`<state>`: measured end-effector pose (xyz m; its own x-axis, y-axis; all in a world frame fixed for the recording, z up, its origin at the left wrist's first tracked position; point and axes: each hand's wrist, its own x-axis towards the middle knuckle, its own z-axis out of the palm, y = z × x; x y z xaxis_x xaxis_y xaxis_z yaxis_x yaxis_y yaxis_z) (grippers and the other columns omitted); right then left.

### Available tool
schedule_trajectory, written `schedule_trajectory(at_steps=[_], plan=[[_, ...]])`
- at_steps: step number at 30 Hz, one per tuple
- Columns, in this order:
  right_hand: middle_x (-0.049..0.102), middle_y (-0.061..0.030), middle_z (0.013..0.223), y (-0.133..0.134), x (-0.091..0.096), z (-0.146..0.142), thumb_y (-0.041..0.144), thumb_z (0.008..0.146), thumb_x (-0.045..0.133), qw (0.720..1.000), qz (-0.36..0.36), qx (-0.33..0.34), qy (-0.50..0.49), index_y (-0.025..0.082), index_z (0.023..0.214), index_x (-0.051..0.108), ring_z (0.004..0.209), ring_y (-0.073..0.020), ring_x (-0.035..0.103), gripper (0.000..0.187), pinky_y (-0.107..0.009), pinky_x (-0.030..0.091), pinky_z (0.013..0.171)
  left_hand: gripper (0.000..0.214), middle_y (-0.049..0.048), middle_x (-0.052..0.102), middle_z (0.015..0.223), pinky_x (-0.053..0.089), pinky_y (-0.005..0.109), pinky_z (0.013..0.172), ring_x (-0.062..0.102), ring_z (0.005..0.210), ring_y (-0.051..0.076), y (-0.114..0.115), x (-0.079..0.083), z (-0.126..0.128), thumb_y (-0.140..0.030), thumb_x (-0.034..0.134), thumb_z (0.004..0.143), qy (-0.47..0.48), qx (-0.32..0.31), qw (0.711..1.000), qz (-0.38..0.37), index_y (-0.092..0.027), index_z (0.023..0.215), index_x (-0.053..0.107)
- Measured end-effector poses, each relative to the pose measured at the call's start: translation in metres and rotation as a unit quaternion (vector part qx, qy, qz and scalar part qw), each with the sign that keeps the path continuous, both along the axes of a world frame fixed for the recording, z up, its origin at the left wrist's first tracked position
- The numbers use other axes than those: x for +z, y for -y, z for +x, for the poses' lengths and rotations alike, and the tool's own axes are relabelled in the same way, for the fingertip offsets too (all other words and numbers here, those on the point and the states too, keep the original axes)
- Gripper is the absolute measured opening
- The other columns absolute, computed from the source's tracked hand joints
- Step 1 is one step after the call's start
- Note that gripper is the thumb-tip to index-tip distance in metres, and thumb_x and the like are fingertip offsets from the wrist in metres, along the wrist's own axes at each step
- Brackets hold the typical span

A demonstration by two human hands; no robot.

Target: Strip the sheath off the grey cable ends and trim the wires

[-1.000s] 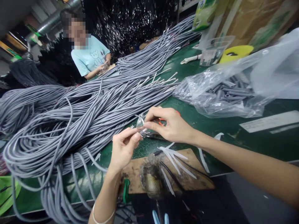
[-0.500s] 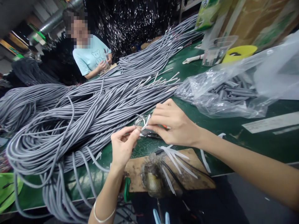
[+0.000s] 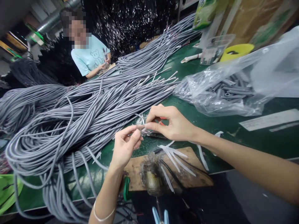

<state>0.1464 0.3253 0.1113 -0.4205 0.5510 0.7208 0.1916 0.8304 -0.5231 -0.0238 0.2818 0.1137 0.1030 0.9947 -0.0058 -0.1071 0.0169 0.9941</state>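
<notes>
My left hand is closed in a pinch, its thumb and fingertips meeting those of my right hand. Thumb and forefinger of the right hand pinch a thin white strip between the two hands. Whatever sits in my left fingertips is too small and covered to make out. Behind and under the right hand lies a tool with red handles, mostly hidden. Just below the hands, several white strips fan out over a wooden board, beside a tape-wrapped metal part.
Bundles of grey cable cover the left and middle of the green table. To the right lie a clear bag of grey tubes, a yellow ring-shaped item and a plastic cup. Across the table, a person handles a tool.
My fingertips have drawn closer together, and the right hand has turned slightly. Less of the white strip shows between them now. The camera view has shifted a little.
</notes>
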Motion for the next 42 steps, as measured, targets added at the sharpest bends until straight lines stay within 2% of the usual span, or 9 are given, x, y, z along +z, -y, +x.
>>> schedule_trajectory(at_steps=[4,10,15,19,22,26,33,37,42], plan=[[0.051,0.0034,0.059,0.001,0.003,0.000,0.017,0.083,0.055,0.996,-0.085,0.019,-0.036,0.015,0.066,0.053,0.056,-0.0083,0.041,0.017,-0.023,0.031,0.057,0.024,-0.0004,0.056,0.056,0.025,0.014,0.034,0.036,0.037,0.001,0.000,-0.003,0.000,-0.033,0.074,0.067,0.007,-0.013,1.000,0.016,-0.015,0.083,0.072],[0.054,0.0029,0.059,0.002,0.004,0.000,0.019,0.081,0.056,0.996,-0.079,0.005,-0.031,0.016,0.065,0.054,0.056,-0.0084,0.042,0.016,-0.024,0.033,0.057,0.019,-0.0010,0.053,0.059,0.025,0.014,0.031,0.039,0.036,0.002,0.001,-0.007,0.000,-0.032,0.072,0.069,-0.035,-0.009,0.998,0.057,-0.015,0.078,0.072],[0.048,0.0043,0.061,0.008,0.003,-0.005,0.024,0.082,0.054,0.972,-0.139,-0.112,-0.151,0.018,0.075,0.050,0.051,-0.0070,0.039,0.010,-0.021,0.031,0.048,0.022,-0.0050,0.045,0.042,0.026,0.014,0.031,0.037,0.032,0.003,0.001,-0.007,0.000,-0.034,0.070,0.071,-0.073,0.051,0.994,0.062,-0.013,0.073,0.067],[0.032,0.0074,0.055,0.015,0.004,-0.008,0.028,0.081,0.058,0.953,-0.123,-0.176,-0.214,0.019,0.076,0.050,0.046,-0.0066,0.028,0.013,-0.022,0.028,0.046,0.024,-0.0046,0.049,0.042,0.030,0.014,0.031,0.039,0.032,0.004,0.001,-0.006,0.002,-0.036,0.068,0.074,-0.093,0.083,0.990,0.062,-0.012,0.072,0.062],[0.036,0.0063,0.054,0.018,0.003,-0.009,0.026,0.081,0.059,0.971,-0.082,-0.169,-0.148,0.018,0.071,0.055,0.046,-0.0068,0.031,0.013,-0.022,0.030,0.047,0.026,-0.0034,0.054,0.045,0.038,0.015,0.034,0.046,0.034,0.006,0.001,-0.005,0.004,-0.037,0.067,0.074,-0.092,0.082,0.990,0.067,-0.013,0.071,0.059],[0.054,0.0004,0.066,0.017,-0.007,-0.013,0.022,0.079,0.062,0.993,-0.011,-0.111,-0.024,0.015,0.081,0.065,0.054,-0.0085,0.047,0.008,-0.022,0.038,0.053,0.028,-0.0021,0.058,0.049,0.047,0.019,0.037,0.055,0.039,0.011,0.001,-0.004,0.006,-0.040,0.068,0.073,-0.082,0.095,0.990,0.070,-0.013,0.071,0.058],[0.055,-0.0004,0.065,0.019,-0.019,-0.019,0.019,0.083,0.055,0.993,0.009,-0.112,-0.021,0.014,0.077,0.066,0.054,-0.0084,0.050,0.013,-0.021,0.038,0.052,0.038,-0.0029,0.056,0.047,0.043,0.018,0.035,0.054,0.037,0.010,0.002,-0.004,0.011,-0.049,0.072,0.065,-0.093,0.118,0.987,0.062,-0.013,0.066,0.058],[0.050,0.0002,0.067,0.022,-0.016,-0.024,0.017,0.083,0.051,0.984,-0.131,-0.067,-0.099,0.015,0.069,0.056,0.054,-0.0076,0.046,0.015,-0.021,0.038,0.051,0.037,-0.0040,0.055,0.046,0.044,0.019,0.035,0.052,0.034,0.009,0.001,-0.005,0.012,-0.049,0.067,0.070,-0.077,0.080,0.993,0.039,-0.014,0.069,0.054],[0.045,0.0013,0.068,0.020,-0.011,-0.027,0.037,0.085,0.051,0.912,-0.341,0.118,-0.193,0.016,0.073,0.049,0.060,-0.0097,0.048,0.024,-0.024,0.041,0.056,0.039,-0.0044,0.056,0.053,0.033,0.014,0.028,0.045,0.028,0.005,-0.001,-0.007,0.009,-0.050,0.063,0.074,-0.028,0.065,0.997,0.025,-0.016,0.068,0.045]])
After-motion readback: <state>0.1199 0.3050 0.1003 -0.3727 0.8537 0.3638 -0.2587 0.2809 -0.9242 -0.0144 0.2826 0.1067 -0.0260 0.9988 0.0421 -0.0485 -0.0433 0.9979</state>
